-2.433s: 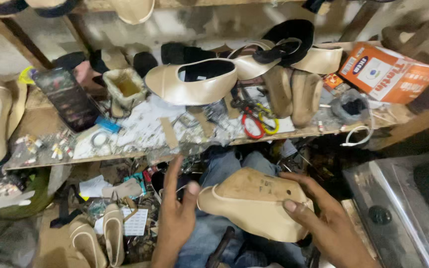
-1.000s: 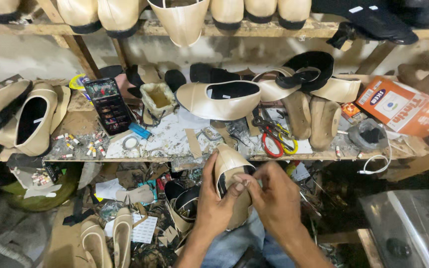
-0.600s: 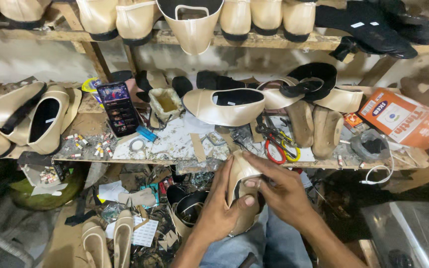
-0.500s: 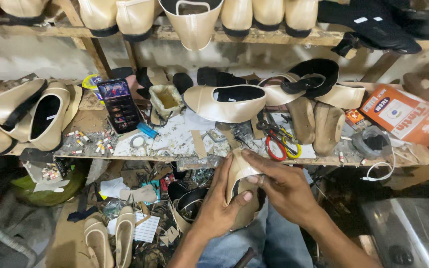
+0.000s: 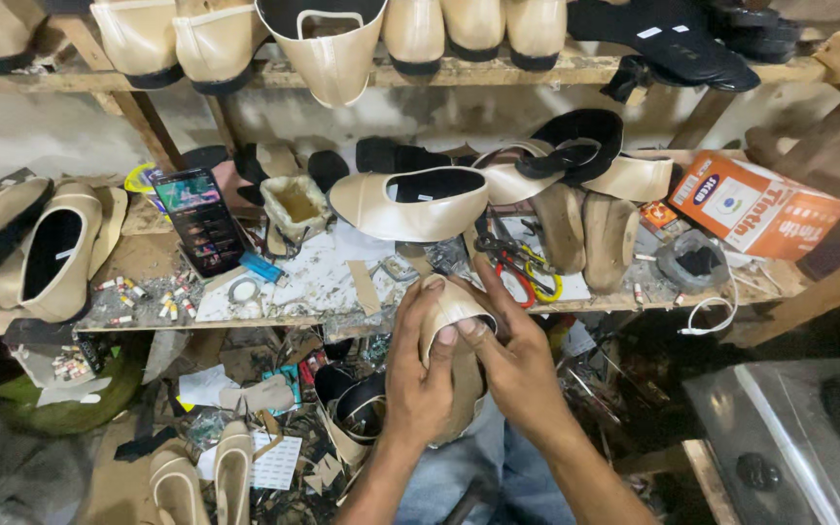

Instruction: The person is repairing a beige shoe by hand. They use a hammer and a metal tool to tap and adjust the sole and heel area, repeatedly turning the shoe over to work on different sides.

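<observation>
I am seeing my left hand [image 5: 420, 384] and right hand [image 5: 517, 374] both gripping a beige leather shoe upper [image 5: 451, 335], thumbs pressing its curled edge, just below the cluttered wooden workbench [image 5: 274, 292], where a finished cream slip-on shoe [image 5: 410, 202] is lying.

A low wooden workbench [image 5: 245, 316] carries a propped phone [image 5: 198, 222] at nine o'clock, a cream shoe [image 5: 410, 202] at centre, scissors [image 5: 512, 267] beside it, and an orange box [image 5: 765, 206] at three o'clock. A wooden shelf [image 5: 498, 73] at twelve o'clock holds more cream shoes [image 5: 323, 49].
</observation>
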